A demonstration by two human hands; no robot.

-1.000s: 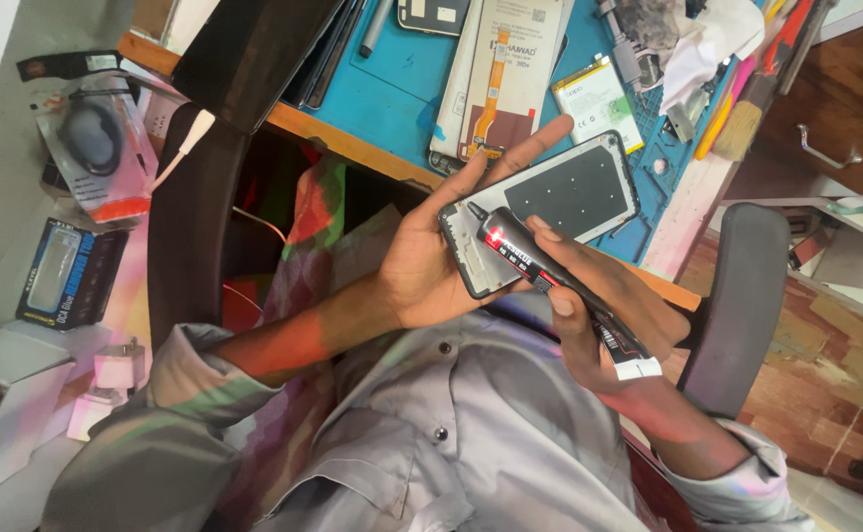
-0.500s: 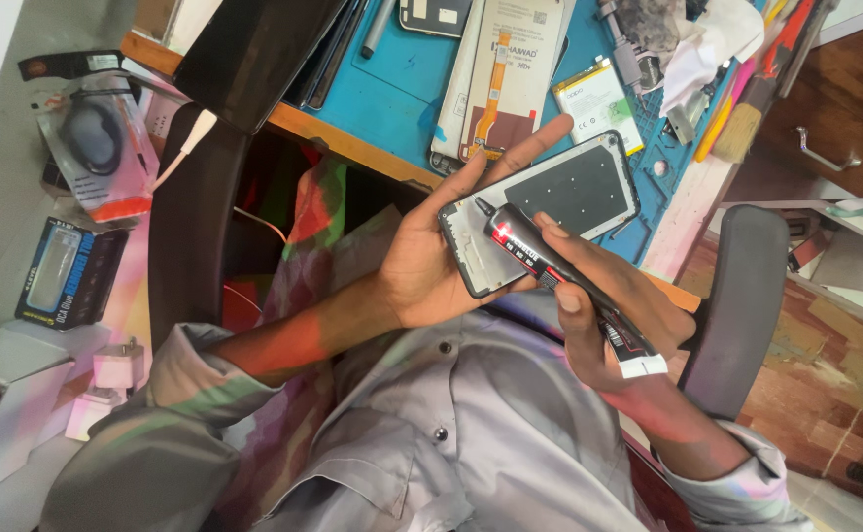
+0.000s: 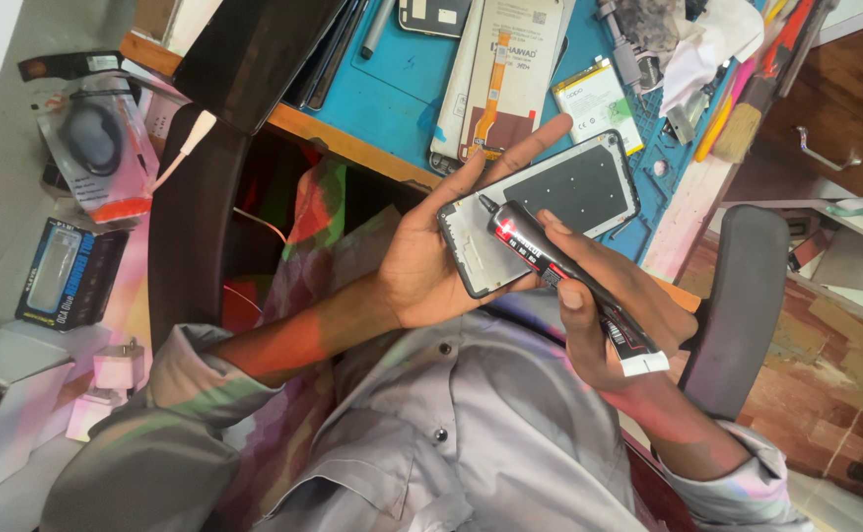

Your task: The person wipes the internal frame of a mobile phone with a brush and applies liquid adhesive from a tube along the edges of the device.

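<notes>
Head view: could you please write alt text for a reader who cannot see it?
A left hand holds a phone frame; the right hand holds a black-and-red glue tube with its tip at the frame's edge, beside a cluttered blue mat.

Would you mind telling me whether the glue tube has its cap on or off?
Cannot tell: the glue tube ends in a narrow black tip over the phone frame, which may be nozzle or cap.

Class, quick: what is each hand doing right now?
Left hand: holding phone frame, fingers partly open.
Right hand: closed around glue tube.
</notes>
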